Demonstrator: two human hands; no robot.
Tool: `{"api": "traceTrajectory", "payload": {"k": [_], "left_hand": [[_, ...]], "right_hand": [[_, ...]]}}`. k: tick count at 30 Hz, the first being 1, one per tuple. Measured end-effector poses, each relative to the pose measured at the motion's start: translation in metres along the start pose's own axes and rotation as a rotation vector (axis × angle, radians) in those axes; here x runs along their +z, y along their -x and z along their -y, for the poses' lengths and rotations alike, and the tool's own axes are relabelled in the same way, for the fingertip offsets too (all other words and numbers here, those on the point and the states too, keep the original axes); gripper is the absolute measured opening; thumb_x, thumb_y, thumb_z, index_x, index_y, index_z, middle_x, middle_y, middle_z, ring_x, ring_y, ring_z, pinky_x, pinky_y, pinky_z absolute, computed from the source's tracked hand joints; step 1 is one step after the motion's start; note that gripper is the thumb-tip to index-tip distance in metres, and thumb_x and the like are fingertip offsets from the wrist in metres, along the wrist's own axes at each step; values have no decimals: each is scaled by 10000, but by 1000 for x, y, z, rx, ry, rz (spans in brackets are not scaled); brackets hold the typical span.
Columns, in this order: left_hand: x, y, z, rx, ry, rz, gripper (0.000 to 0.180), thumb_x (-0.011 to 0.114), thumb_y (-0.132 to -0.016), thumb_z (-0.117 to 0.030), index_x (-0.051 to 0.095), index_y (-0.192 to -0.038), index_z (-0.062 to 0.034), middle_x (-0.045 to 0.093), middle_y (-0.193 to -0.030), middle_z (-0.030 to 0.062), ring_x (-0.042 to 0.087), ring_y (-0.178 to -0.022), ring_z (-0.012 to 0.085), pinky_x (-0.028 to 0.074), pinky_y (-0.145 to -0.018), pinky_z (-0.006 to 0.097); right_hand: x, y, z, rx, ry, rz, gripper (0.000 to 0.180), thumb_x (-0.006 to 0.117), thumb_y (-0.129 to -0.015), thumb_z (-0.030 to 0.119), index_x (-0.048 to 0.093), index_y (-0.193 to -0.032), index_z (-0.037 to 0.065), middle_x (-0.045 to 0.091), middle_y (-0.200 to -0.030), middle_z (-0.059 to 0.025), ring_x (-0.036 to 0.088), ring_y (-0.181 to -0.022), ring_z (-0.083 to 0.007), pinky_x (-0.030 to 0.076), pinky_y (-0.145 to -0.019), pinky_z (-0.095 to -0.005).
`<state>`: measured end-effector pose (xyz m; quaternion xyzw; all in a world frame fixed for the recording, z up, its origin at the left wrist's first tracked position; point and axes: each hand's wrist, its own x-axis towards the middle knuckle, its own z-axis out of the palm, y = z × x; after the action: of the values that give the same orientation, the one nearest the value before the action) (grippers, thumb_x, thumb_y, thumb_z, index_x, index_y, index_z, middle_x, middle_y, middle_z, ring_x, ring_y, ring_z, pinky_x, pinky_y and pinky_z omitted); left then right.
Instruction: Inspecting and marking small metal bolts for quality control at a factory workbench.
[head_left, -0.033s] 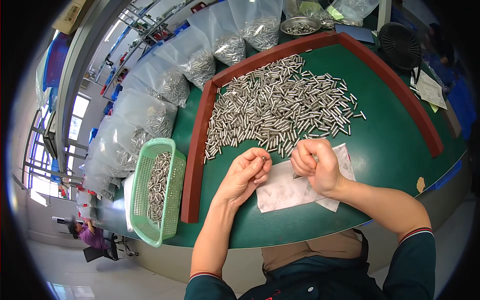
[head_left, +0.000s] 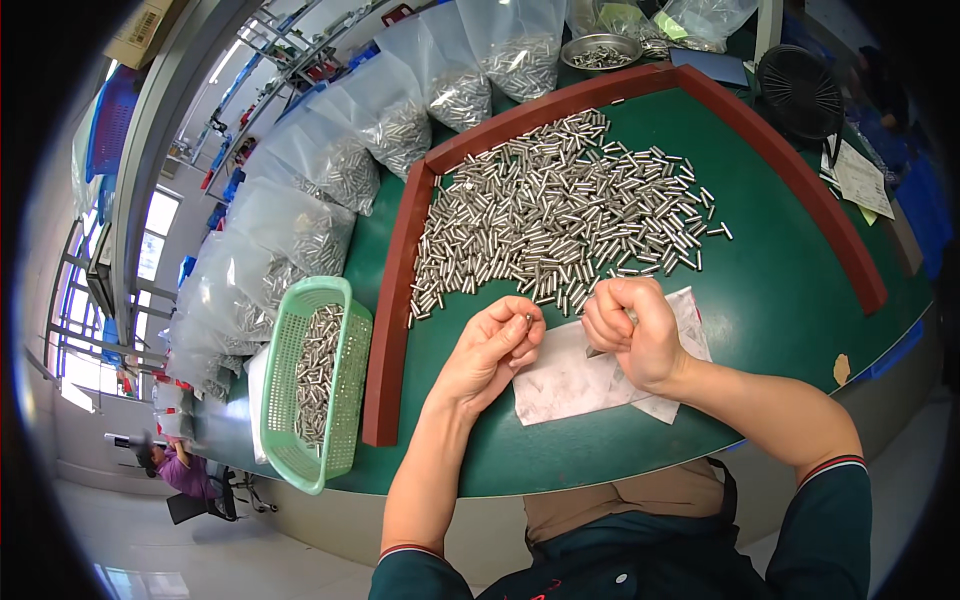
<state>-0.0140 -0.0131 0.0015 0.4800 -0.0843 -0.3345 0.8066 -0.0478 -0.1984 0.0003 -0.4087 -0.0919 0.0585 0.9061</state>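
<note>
Between the thumb and fingertips of my left hand (head_left: 490, 350) is a small metal pin (head_left: 528, 319), seen nearly end-on. My right hand (head_left: 637, 335) is curled into a fist just to its right, apart from it. Whatever the right fingers hold is mostly hidden; a bit of grey shows below them. Both hands are over a smudged white cloth or paper sheet (head_left: 560, 385) lying on the green tabletop (head_left: 780, 350). Right beyond them spreads a large heap of short silvery metal pins (head_left: 560, 205).
Dark red wooden strips (head_left: 395, 330) border the heap at left, back and right. A green plastic basket (head_left: 350, 400) of pins stands at the left. Clear bags of pins (head_left: 460, 95) line the back left. Behind are a metal bowl (head_left: 600, 50) and a black fan (head_left: 800, 92).
</note>
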Motion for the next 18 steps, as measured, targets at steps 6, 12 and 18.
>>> {"api": "traceTrajectory", "payload": {"k": [6, 12, 18], "left_hand": [[0, 1, 0, -15, 32, -5, 135, 524, -857, -161, 530, -920, -41, 498, -726, 25, 336, -549, 54, 275, -502, 184], [25, 7, 5, 151, -1033, -100, 108, 490, -861, -112, 482, -822, -11, 457, -599, -6, 400, -532, 78, 332, -484, 213], [33, 14, 7, 278, -1489, -198, 127, 589, -773, -92, 504, -790, 0, 517, -570, 113, 512, -492, 243, 397, -479, 324]], "right_hand": [[1, -1, -1, 3, -10, -6, 377, 338, -823, 197, 259, -466, 105, 242, -410, 10, 180, -382, -85, 161, -393, -246], [0, -1, 1, 4, 12, -19, 370, 337, -816, 190, 264, -463, 103, 249, -410, 8, 184, -384, -83, 158, -390, -245], [1, 0, 2, 7, 4, -11, 361, 332, -813, 183, 270, -466, 101, 258, -414, 8, 190, -388, -84, 162, -392, -246]]}}
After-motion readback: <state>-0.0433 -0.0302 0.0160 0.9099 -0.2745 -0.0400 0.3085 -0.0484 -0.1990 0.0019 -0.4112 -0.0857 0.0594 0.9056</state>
